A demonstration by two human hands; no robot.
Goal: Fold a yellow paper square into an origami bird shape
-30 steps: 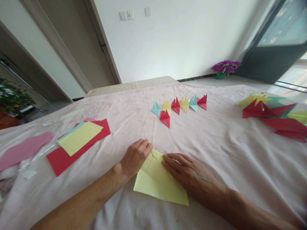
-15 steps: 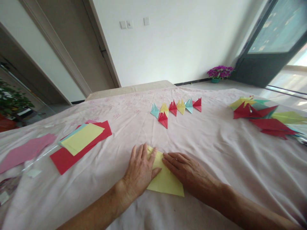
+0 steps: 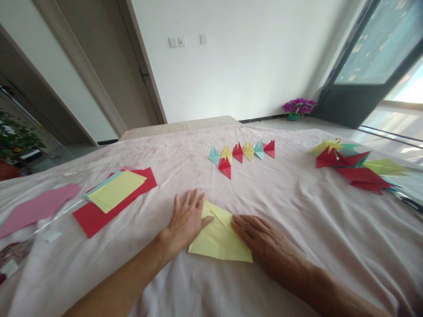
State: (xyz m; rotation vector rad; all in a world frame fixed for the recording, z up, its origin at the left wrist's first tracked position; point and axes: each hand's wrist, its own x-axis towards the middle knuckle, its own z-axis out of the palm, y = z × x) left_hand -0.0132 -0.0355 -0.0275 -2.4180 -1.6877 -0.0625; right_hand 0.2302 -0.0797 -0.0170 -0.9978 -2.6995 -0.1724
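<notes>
A yellow sheet of paper [image 3: 221, 240] with creases and a folded flap near its top lies flat on the cloth in front of me. My left hand [image 3: 187, 218] rests at its left edge, fingers spread and pointing away, the thumb lying on the paper. At the right edge lies my right hand [image 3: 261, 237], palm down with its fingers stretched out side by side, fingertips touching the paper. Part of each side edge is hidden under the hands. Beyond them stands a row of small folded paper pieces in blue, yellow and red, among them a red one [image 3: 225, 167].
Red sheets [image 3: 89, 220] with yellow sheets [image 3: 117, 191] on top lie to the left, beside pink paper [image 3: 41, 207]. Larger folded paper pieces [image 3: 360, 178] are heaped at the right. A wrinkled pink tablecloth [image 3: 172, 281] covers the table.
My left hand has slid left off the middle of the yellow paper, uncovering more of it and its flap. My right hand has shifted slightly right. The view has tilted a little.
</notes>
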